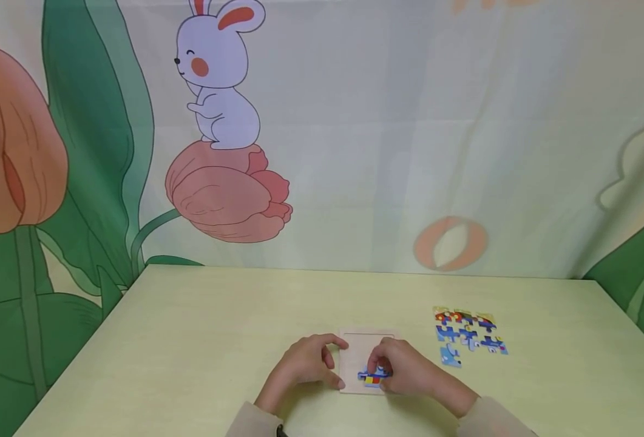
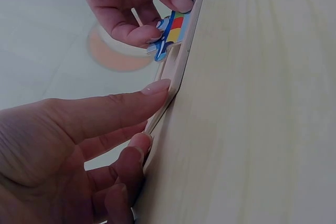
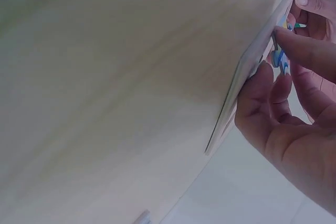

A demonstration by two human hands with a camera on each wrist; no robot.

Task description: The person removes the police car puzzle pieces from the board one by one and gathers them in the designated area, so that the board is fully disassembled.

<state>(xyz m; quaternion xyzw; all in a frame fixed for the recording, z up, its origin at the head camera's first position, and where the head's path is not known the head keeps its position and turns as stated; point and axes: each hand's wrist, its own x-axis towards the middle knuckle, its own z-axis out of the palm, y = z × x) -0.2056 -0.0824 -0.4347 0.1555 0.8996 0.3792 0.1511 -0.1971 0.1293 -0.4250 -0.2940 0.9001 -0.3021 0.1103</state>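
A light wooden puzzle tray [image 1: 354, 358] lies on the table between the two hands. My left hand [image 1: 312, 361] holds its left side, thumb at the near corner and a finger farther up the edge. In the left wrist view, the thumb of the left hand [image 2: 105, 119] lies on the rim. My right hand [image 1: 409, 369] pinches a colourful jigsaw piece [image 1: 373, 380] low over the tray, and its fingers cover part of the piece. Blue, red and yellow show on the jigsaw piece [image 2: 175, 31] in the left wrist view. The right hand [image 3: 289, 108] also overlaps the tray's rim [image 3: 231, 98].
Several loose jigsaw pieces [image 1: 466, 328] lie grouped to the right of the tray, with a blue piece [image 1: 450, 355] nearest the right forearm. The pale wooden table [image 1: 218, 315] ends at a printed curtain [image 1: 343, 152] with a rabbit and flowers.
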